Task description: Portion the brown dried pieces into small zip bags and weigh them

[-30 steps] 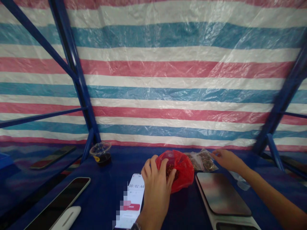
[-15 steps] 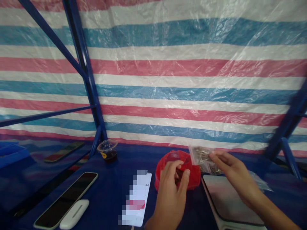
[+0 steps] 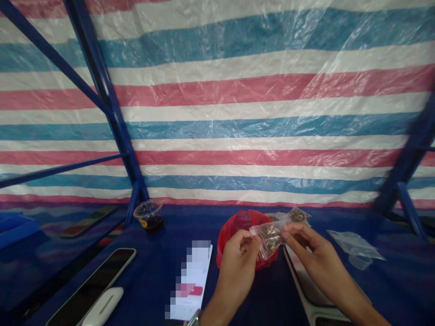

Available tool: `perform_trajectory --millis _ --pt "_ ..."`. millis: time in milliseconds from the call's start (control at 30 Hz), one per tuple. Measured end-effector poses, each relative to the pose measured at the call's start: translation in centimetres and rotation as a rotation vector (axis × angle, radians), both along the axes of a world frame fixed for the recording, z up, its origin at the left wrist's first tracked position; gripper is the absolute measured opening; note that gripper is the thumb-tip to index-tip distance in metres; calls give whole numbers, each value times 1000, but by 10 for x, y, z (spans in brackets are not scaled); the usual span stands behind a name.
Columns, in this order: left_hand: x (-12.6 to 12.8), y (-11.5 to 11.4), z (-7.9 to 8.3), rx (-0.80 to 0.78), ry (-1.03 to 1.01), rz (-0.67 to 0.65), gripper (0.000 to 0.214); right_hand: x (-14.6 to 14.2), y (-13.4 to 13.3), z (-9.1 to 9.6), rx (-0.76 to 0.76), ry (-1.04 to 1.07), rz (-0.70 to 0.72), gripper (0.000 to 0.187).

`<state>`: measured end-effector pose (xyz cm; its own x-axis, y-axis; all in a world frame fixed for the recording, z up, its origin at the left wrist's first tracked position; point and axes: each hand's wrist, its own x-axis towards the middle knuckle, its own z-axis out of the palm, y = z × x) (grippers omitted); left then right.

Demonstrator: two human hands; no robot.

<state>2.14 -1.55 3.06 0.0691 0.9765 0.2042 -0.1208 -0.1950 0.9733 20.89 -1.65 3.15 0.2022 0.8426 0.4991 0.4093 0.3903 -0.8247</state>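
Note:
Between my two hands is a small clear zip bag [image 3: 271, 236] with brownish-gold small pieces inside, too small to name. My left hand [image 3: 239, 262] pinches its left edge, and my right hand [image 3: 307, 249] grips the right edge. Right behind and below the bag sits an open red plastic bag [image 3: 227, 237], its contents mostly hidden by the zip bag and my left hand. Another filled zip bag [image 3: 298, 214] lies just beyond my right fingers. Under my right forearm is a flat scale-like device [image 3: 311, 283], partly covered.
A lit phone [image 3: 192, 283] lies left of my left hand. Farther left are a dark-screened phone [image 3: 98, 280], a white earbud case [image 3: 104, 307] and a lidded cup of dark liquid [image 3: 149, 217]. To the right lie a clear bag [image 3: 353, 242] and a small clear cup [image 3: 360, 260]. Blue frame posts [image 3: 115, 117] stand behind.
My left hand has left the red bag's mouth and now pinches the zip bag. My right hand has brought that bag left and lower, in front of the red bag. The view has shifted slightly.

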Motion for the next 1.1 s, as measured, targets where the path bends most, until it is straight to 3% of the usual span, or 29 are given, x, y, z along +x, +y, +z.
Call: perform_trajectory --millis 100,167,233,300,633,900,1100 --pt "0 0 1 -49 -46 18 42 -6 -7 1 156 -113 -219 32" --pt "3 -3 3 -69 -99 14 43 -15 -16 5 172 -193 -126 22" --pt "6 -8 6 -76 -134 1 44 -24 -24 9 111 -237 52 15" --pt "9 -12 10 -83 -151 -3 44 -31 -29 12 60 -212 133 13" --pt "2 -12 9 -62 -155 -21 45 -35 -30 16 -29 -138 181 18" --pt "5 -13 0 47 -20 -43 20 -41 -26 17 -170 36 254 26" --pt "3 -16 2 119 126 -89 26 -45 -26 19 -207 96 299 28"
